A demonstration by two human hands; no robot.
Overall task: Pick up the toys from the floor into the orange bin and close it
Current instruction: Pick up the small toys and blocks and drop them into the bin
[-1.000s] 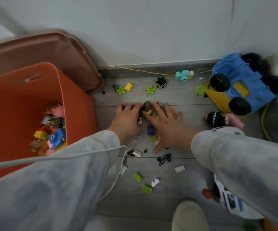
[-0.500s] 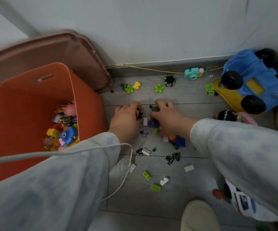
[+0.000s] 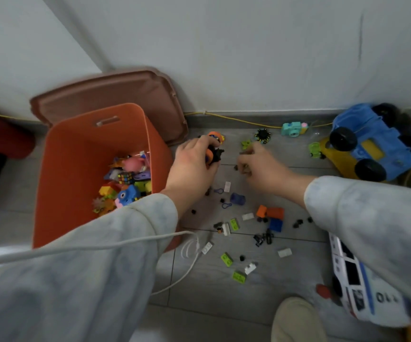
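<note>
Downward view of a grey floor (image 3: 224, 304) beside a white wall (image 3: 248, 58). Largest thing: an orange bin (image 3: 58, 183), open, standing at left, part-filled with a heap of bright toys (image 3: 125, 183). Behind the bin, leaning on the wall, a brownish lid (image 3: 115, 95), not yet fitted. Far right of the bin, against the wall, a blue and yellow toy truck (image 3: 372, 144), black wheels turned toward the camera. Also far right of the bin but nearer the viewer, a white toy bus (image 3: 354, 287). Just right of the bin's rim, the left hand (image 3: 192, 166), fingers curled round a handful of orange and black toy pieces (image 3: 214, 149). A little farther right of the bin, the right hand (image 3: 261, 166), fingers bent down toward the floor among tiny bits; hold on any piece impossible to tell through the blur. Well right of the bin, by the wall, a small teal toy camera (image 3: 291, 128). Right of the bin and nearer the viewer than both hands, a scatter of small bricks (image 3: 271, 213) in orange, blue, green and white. Step in hand, by judgement: gathering loose small toys, much left on the floor, closing a long way off. Next move, likely: swing the left handful across over the bin's rim and release above the heap, gripping firmly enough to drop nothing short of the bin.
</note>
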